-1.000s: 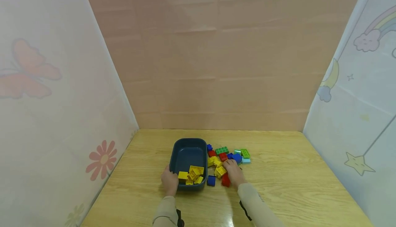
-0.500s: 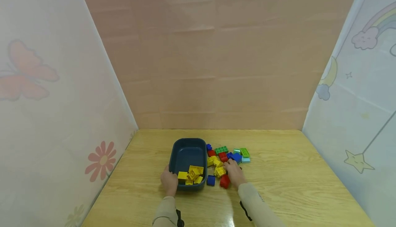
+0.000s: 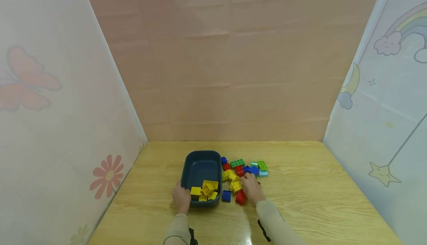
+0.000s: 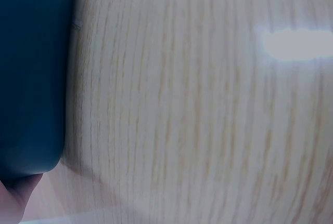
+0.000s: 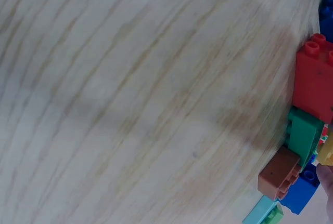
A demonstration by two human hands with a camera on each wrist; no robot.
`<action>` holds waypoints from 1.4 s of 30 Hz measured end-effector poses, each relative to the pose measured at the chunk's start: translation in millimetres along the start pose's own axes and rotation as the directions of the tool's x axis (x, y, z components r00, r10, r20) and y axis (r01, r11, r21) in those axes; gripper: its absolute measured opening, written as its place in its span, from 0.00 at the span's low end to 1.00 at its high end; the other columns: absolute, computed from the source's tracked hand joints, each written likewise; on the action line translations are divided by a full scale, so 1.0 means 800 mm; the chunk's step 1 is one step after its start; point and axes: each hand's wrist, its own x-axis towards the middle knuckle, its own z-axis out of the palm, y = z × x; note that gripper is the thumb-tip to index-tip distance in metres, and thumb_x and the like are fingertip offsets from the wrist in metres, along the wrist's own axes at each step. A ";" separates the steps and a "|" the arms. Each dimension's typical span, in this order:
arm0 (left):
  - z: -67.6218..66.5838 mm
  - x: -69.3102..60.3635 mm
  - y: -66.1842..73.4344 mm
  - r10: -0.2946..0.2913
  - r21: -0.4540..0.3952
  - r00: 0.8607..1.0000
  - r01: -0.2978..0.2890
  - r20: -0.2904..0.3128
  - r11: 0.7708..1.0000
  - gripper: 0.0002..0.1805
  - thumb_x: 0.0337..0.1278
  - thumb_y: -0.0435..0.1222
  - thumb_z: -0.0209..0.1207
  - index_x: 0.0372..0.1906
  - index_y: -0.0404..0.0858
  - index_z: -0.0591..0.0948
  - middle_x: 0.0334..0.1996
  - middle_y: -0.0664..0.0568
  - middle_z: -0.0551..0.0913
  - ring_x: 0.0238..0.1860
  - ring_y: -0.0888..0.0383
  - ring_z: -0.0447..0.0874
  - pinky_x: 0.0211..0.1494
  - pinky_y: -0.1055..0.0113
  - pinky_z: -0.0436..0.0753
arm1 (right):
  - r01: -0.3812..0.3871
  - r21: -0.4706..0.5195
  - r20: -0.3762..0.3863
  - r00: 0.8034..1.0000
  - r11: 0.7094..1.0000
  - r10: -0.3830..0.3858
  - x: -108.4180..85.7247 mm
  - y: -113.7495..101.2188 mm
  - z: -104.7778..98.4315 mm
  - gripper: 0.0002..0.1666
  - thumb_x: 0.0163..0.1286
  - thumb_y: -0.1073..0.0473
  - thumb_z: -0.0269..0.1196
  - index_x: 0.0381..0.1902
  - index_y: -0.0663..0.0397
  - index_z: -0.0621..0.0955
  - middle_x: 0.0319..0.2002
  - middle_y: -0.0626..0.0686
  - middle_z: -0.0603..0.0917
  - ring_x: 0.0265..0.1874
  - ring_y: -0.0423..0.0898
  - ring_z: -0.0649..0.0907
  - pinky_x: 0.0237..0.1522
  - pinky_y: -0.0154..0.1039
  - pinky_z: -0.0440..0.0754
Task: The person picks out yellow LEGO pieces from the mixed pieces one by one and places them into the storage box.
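My left hand (image 3: 181, 197) grips the near left side of a dark blue tub (image 3: 204, 203). Several yellow bricks (image 3: 207, 190) lie inside its near end. In the left wrist view, part of that hand shows at the corner of the tub (image 4: 34, 73). Right of the tub, my right hand (image 3: 252, 188) reaches into a loose pile, its fingers at a yellow brick (image 3: 236, 186). In the right wrist view, a fingertip (image 5: 326, 178) meets the yellow brick (image 5: 327, 151); most of the hand is out of that view. A red brick (image 3: 240, 197) lies just below the hand.
Around the right hand lie a blue brick (image 3: 226, 196), a green brick (image 3: 237, 163), a lime brick (image 3: 262, 165) and a light blue brick (image 3: 263, 174). A brown brick (image 5: 280, 173) sits beside a dark green one (image 5: 304, 133). Walls enclose the wooden table (image 3: 300, 185).
The red brick below the right hand has turned and slid slightly left. My right hand has barely moved at the pile. The left hand keeps its hold on the tub.
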 end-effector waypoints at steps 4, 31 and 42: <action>0.000 -0.001 0.000 0.011 -0.004 1.000 -0.011 -0.002 1.000 0.22 0.40 0.17 0.51 0.48 0.21 0.73 0.40 0.28 0.77 0.41 0.37 0.77 0.39 0.48 0.77 | 0.013 -0.002 -0.073 0.997 1.000 -0.013 0.000 0.000 0.000 0.13 0.48 0.75 0.64 0.34 0.61 0.81 0.34 0.54 0.73 0.36 0.50 0.70 0.34 0.39 0.75; 0.001 -0.001 -0.004 0.026 -0.012 1.000 -0.026 -0.001 1.000 0.22 0.40 0.16 0.52 0.48 0.21 0.74 0.39 0.28 0.77 0.39 0.37 0.78 0.38 0.48 0.77 | 0.142 0.116 -0.285 0.953 0.983 -0.104 0.018 -0.016 -0.007 0.17 0.47 0.80 0.61 0.35 0.63 0.81 0.38 0.56 0.74 0.42 0.51 0.72 0.42 0.44 0.76; 0.000 -0.002 -0.002 0.023 -0.012 1.000 -0.023 -0.004 1.000 0.22 0.40 0.17 0.52 0.48 0.21 0.73 0.38 0.28 0.78 0.38 0.37 0.78 0.37 0.48 0.77 | 0.211 0.091 -0.334 0.927 0.973 -0.170 0.021 -0.026 -0.003 0.18 0.46 0.80 0.61 0.35 0.62 0.81 0.39 0.57 0.74 0.43 0.51 0.72 0.36 0.40 0.78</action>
